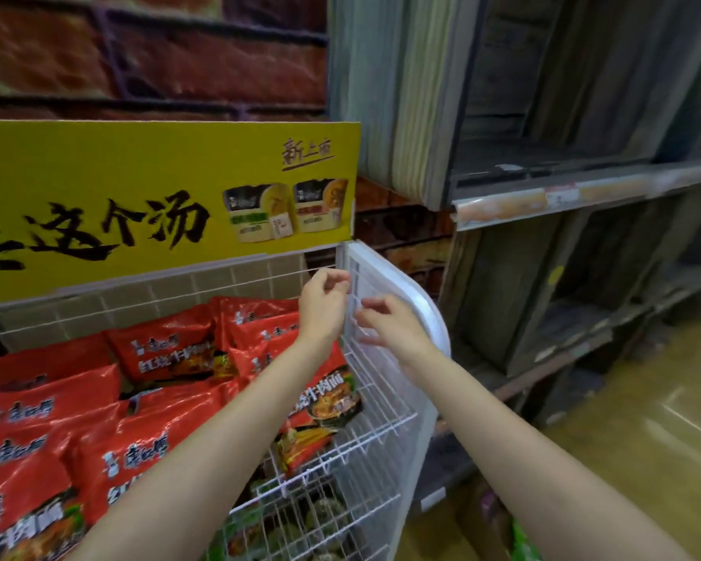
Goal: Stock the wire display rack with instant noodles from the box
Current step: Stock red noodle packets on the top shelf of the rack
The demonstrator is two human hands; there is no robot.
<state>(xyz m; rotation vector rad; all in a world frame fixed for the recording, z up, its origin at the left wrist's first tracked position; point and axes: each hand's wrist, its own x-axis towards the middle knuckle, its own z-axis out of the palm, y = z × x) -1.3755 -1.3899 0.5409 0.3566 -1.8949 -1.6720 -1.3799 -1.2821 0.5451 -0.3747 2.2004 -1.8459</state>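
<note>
While both hands [357, 313] touch the rack [375, 402], noodles [158, 350] lie beside.

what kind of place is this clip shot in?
Most likely a grocery shop or supermarket aisle: a white wire display rack full of red instant noodle packs, a yellow promotional sign above it, and shelving with a price-tag strip to the right.

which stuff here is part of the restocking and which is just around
Part of the job:
wire rack
red noodle packs
left hand and right hand, both at the rack's side panel

Just around:
yellow sign
wooden shelves
brick wall
</note>
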